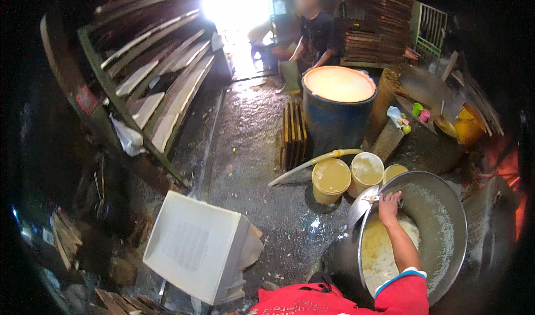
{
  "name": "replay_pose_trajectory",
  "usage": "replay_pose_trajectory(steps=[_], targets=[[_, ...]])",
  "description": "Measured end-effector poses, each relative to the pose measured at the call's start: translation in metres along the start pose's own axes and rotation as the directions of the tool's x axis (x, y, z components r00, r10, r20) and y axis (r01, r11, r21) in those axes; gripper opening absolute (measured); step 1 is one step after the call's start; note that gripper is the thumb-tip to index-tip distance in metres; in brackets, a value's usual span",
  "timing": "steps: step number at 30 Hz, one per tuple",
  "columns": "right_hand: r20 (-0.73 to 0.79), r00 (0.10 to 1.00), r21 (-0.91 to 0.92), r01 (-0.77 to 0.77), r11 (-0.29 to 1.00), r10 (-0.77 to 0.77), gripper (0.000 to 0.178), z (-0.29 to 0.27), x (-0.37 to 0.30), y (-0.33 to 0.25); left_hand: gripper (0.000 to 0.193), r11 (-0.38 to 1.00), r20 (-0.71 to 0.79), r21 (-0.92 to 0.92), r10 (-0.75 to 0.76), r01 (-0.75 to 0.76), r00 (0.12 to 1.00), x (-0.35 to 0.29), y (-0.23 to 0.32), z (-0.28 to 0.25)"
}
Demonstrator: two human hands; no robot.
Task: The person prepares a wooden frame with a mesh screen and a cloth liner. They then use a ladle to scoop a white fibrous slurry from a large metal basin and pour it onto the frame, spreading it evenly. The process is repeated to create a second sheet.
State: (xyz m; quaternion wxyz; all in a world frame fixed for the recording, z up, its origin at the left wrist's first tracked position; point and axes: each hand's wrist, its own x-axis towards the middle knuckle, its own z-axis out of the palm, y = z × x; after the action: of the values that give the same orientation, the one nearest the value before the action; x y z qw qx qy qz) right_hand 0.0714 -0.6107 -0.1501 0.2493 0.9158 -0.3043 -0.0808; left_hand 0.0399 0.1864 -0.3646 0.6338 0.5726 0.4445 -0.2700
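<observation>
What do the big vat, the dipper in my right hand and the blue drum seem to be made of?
Vat: metal, probably steel, dull grey inside with a thin bright rim. Dipper: likely smooth metal, given its silvery sheen. Blue drum: perhaps plastic, judging by its smooth blue side, though painted metal is possible.
</observation>
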Motion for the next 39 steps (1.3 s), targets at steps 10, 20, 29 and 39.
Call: replay_pose_trajectory(steps=[10,20,29,39], targets=[[-0.008,0.960,0.626,0.224,0.747,-0.281,0.058,0.059,0.045,0.061,0.029,0.859,0.258,0.466,0.098,-0.213,0.961,-0.081,0.063,0.193],[0.512,0.826,0.550,-0.525,-0.649,-0.235,0.024,0.166,-0.100,0.052,0.028,0.468,0.452,0.799,-0.053,-0.378,0.890,-0.097,0.099,0.359],[0.699,0.396,0.505,-0.863,-0.020,0.595,0.034,0.392,-0.169,0.148,0.031,0.163,0.496,0.860,-0.046,-0.483,0.867,-0.120,0.098,0.504],[0.632,0.673,0.438,-0.719,0.540,0.384,0.034,0.669,-0.305,0.087,0.039,-0.033,0.414,0.905,-0.160,-0.424,0.896,-0.147,0.055,0.617]])
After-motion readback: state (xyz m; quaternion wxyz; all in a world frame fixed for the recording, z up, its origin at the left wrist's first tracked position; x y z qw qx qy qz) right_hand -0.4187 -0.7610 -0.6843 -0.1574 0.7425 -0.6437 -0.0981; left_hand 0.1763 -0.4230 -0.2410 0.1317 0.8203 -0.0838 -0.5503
